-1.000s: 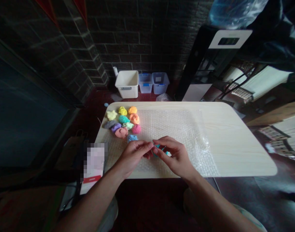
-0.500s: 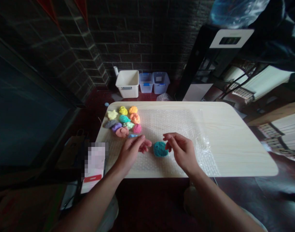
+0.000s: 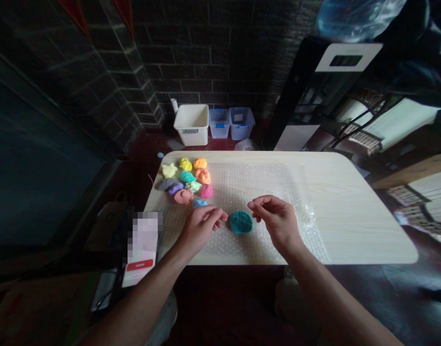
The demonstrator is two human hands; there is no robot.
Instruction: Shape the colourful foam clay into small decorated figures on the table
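Observation:
A flattened teal clay lump [image 3: 241,222] lies on a bubble wrap sheet [image 3: 263,185] spread over a pale wooden table [image 3: 350,211]. My left hand [image 3: 201,224] rests on the wrap just left of the lump. Its fingers are curled together and its fingertips sit a short way from the lump. My right hand [image 3: 278,220] hovers just right of the lump, thumb pinched against the fingertips, and nothing shows between them. Neither hand touches the teal lump.
Several coloured clay lumps [image 3: 186,181] are clustered at the table's far left corner. A small blue lump [image 3: 198,203] lies near my left hand. A white bin [image 3: 191,124] and two clear boxes [image 3: 230,122] stand on the floor beyond. A card [image 3: 143,247] hangs at the table's left edge.
Both hands were together kneading the teal lump. They have let it go and moved apart, and it now lies flattened on the bubble wrap between them.

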